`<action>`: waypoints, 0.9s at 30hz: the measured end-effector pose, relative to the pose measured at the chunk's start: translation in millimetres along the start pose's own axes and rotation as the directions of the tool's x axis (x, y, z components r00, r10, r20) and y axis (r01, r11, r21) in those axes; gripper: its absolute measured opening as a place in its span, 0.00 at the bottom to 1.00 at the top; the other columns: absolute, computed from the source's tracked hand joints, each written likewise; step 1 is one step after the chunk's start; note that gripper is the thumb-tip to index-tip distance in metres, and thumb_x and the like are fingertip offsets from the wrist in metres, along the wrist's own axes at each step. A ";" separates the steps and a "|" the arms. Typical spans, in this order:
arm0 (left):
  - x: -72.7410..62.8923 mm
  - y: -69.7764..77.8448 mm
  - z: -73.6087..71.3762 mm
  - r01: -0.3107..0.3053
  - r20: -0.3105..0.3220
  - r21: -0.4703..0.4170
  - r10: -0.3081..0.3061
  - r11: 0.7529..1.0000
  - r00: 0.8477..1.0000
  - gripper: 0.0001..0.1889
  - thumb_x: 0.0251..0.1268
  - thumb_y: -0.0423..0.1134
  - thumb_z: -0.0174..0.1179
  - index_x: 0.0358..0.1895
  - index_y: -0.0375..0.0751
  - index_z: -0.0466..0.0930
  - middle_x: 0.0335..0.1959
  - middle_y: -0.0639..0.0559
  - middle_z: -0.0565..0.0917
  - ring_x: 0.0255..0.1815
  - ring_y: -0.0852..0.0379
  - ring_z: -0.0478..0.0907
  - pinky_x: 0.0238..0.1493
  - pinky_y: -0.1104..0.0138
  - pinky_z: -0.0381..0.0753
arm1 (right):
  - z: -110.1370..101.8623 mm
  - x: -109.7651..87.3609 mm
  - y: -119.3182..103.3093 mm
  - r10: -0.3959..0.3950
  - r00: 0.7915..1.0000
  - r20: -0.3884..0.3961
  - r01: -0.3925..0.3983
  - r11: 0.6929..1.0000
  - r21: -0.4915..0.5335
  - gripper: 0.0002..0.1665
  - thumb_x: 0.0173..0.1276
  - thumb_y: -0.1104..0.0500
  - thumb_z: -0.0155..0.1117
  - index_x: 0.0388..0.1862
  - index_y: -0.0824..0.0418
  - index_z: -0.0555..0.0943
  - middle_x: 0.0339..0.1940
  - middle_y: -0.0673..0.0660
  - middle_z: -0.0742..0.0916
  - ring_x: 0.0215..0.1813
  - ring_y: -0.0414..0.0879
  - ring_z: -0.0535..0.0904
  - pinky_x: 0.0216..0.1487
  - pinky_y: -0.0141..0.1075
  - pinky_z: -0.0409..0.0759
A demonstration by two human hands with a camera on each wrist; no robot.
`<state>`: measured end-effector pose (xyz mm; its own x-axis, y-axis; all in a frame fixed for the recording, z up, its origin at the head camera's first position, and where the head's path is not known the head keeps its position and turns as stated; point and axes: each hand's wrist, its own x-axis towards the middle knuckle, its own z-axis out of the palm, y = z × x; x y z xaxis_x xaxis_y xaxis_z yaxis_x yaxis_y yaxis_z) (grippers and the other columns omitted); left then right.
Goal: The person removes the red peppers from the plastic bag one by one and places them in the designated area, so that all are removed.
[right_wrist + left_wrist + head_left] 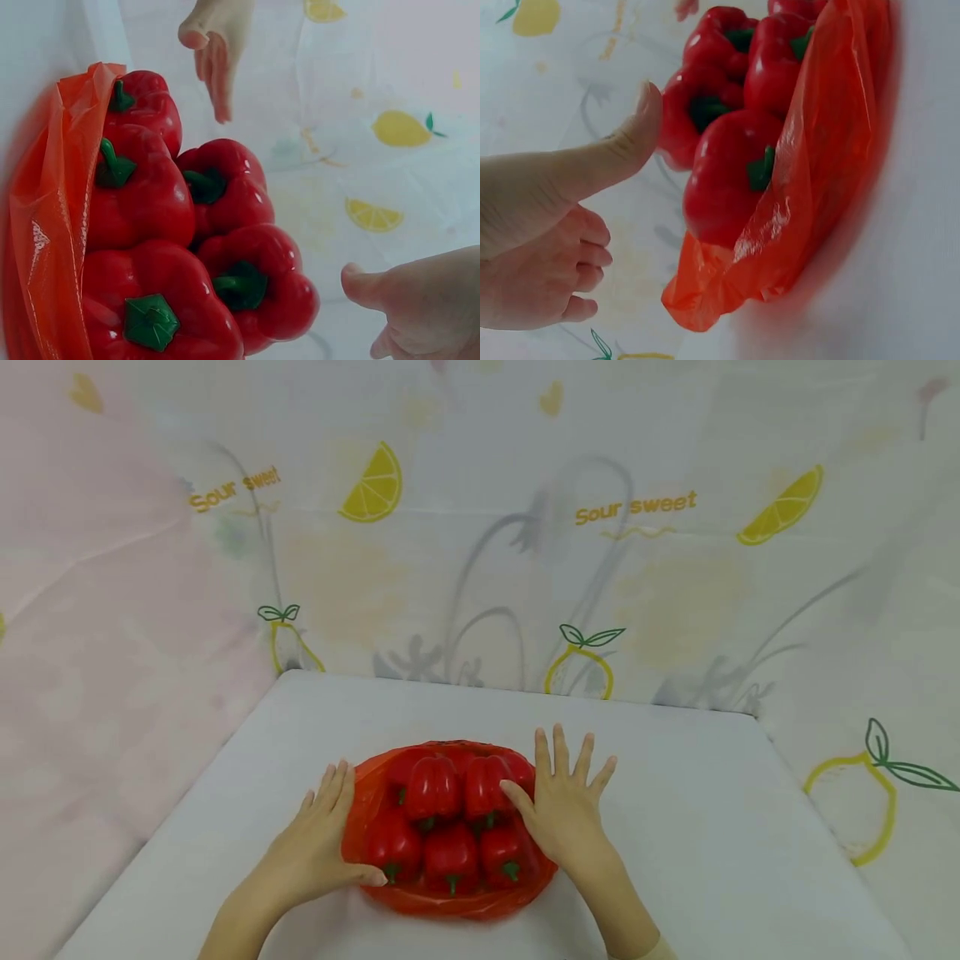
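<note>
Several glossy red bell peppers [451,857] with green stems lie piled in an orange-red plastic bag [450,906], its mouth spread wide around them. My left hand [318,852] is at the bag's left side, fingers straight and thumb stretched toward the front peppers. On the other side my right hand [566,814] spreads its fingers over the bag's right edge, thumb close to an upper pepper. In the right wrist view, peppers [161,300] stand between the two hands. Neither hand grips anything; whether they touch the bag I cannot tell.
The bag rests on a white table [712,827]. Behind it and at the sides hangs a pale cloth [480,568] printed with lemons and lettering. The table's back edge meets this cloth.
</note>
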<state>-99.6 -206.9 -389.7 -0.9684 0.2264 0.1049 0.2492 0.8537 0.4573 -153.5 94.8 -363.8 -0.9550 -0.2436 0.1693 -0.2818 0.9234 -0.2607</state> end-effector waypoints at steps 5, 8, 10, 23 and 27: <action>4.2 -14.4 3.4 -0.039 0.048 -0.043 0.041 0.998 0.998 0.73 0.27 0.66 0.75 0.73 0.24 0.44 0.76 0.33 0.45 0.76 0.37 0.39 0.69 0.41 0.47 | -0.5 -2.5 1.0 -0.005 1.000 -0.002 0.005 1.000 0.019 0.50 0.72 0.35 0.48 0.77 0.65 0.47 0.77 0.69 0.51 0.72 0.76 0.31 0.61 0.73 0.24; 6.4 -21.8 6.8 -0.065 0.066 -0.035 0.067 0.997 0.996 0.74 0.25 0.68 0.74 0.73 0.24 0.46 0.76 0.34 0.46 0.76 0.37 0.42 0.69 0.43 0.51 | -1.1 -3.8 1.1 -0.006 1.000 -0.002 0.006 1.000 0.020 0.49 0.72 0.36 0.48 0.77 0.65 0.47 0.77 0.69 0.51 0.72 0.76 0.30 0.61 0.73 0.24; 7.6 -26.1 9.2 -0.079 0.071 -0.021 0.080 0.997 0.994 0.74 0.24 0.71 0.72 0.73 0.25 0.47 0.76 0.35 0.47 0.76 0.37 0.44 0.67 0.44 0.57 | -1.7 -4.6 1.1 -0.004 1.000 -0.002 0.004 1.000 0.019 0.49 0.72 0.36 0.48 0.77 0.66 0.47 0.77 0.69 0.51 0.72 0.76 0.31 0.61 0.73 0.25; 11.1 -38.5 21.8 -0.108 0.074 -0.014 0.108 0.994 0.991 0.70 0.29 0.76 0.68 0.72 0.26 0.53 0.75 0.34 0.53 0.73 0.35 0.51 0.62 0.43 0.66 | 0.9 -7.5 4.2 -0.064 0.996 -0.057 0.066 0.998 0.024 0.49 0.71 0.36 0.50 0.77 0.66 0.51 0.77 0.67 0.54 0.75 0.72 0.35 0.62 0.73 0.28; 11.4 -39.1 24.6 -0.108 0.080 -0.022 0.109 0.994 0.991 0.69 0.31 0.75 0.68 0.73 0.28 0.53 0.75 0.35 0.53 0.74 0.35 0.51 0.64 0.44 0.64 | 1.1 -6.5 4.6 -0.138 0.989 -0.050 0.139 0.990 0.017 0.50 0.70 0.36 0.53 0.77 0.65 0.51 0.77 0.66 0.55 0.76 0.69 0.37 0.64 0.71 0.30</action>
<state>-120.0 -226.1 -428.1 -0.9312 0.3550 0.0833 0.3517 0.8140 0.4624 -148.7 100.3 -367.2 -0.9013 -0.3534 0.2505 -0.4130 0.8755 -0.2508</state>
